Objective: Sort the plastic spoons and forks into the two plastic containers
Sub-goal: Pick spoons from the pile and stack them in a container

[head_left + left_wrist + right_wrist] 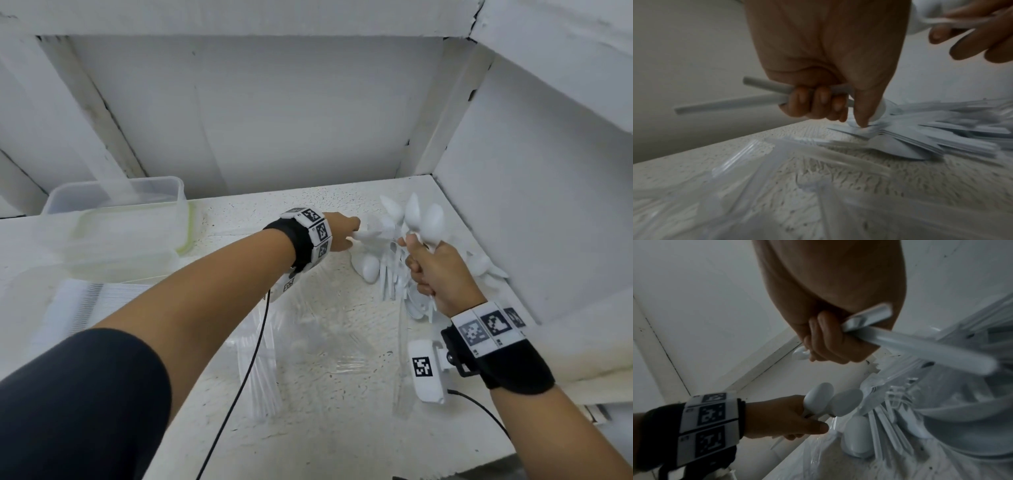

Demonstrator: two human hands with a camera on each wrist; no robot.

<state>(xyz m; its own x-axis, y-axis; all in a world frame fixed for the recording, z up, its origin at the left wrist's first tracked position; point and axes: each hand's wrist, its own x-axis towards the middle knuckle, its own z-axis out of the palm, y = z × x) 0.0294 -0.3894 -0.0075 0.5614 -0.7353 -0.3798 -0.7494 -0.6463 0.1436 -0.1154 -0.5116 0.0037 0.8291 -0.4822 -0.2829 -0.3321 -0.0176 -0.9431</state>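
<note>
My right hand (428, 270) grips a bunch of white plastic spoons (419, 216) by the handles, bowls up, above the pile of white spoons and forks (390, 274) at the back right of the table. In the right wrist view the handles (920, 345) stick out of that fist (824, 344). My left hand (346, 233) holds two white spoons (830, 400) just left of the pile. Its fingers (818, 104) are curled round the two handles (764, 95), and the forefinger touches the pile (920, 138). Two clear plastic containers (113, 183) (186, 236) stand at the back left.
Crumpled clear plastic wrap with clear cutlery (301, 335) lies on the middle of the white table. A ridged white stack (85, 301) sits at the left, in front of the containers. White walls close the back and the right side near the pile.
</note>
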